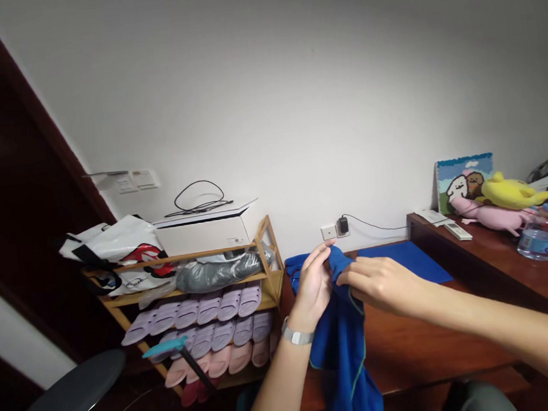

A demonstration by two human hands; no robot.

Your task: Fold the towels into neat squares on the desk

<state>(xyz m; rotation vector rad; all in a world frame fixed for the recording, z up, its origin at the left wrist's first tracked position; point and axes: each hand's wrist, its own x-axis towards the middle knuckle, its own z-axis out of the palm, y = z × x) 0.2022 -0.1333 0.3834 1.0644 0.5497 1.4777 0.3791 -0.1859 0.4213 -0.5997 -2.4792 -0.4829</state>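
A blue cloth [339, 340] with a thin green stitched edge hangs from my two hands over the front of the wooden desk. My left hand [315, 277], with a watch on its wrist, holds the bunched top from the left, its fingers pointing up along the fabric. From the right, the bent fingers of my right hand [375, 283] pinch the same bunched part. Behind the hands lies more blue fabric [295, 266] at the desk's left end. A flat blue piece [406, 262] rests on the desk to the right.
Left of the desk [410, 340] stands a wooden rack [269, 257] with slippers, a bag and a white box [204, 231]. A round dark stool [70, 396] is at lower left. The raised right surface bears a water bottle [539, 236], plush toys [490, 215] and a remote [458, 231].
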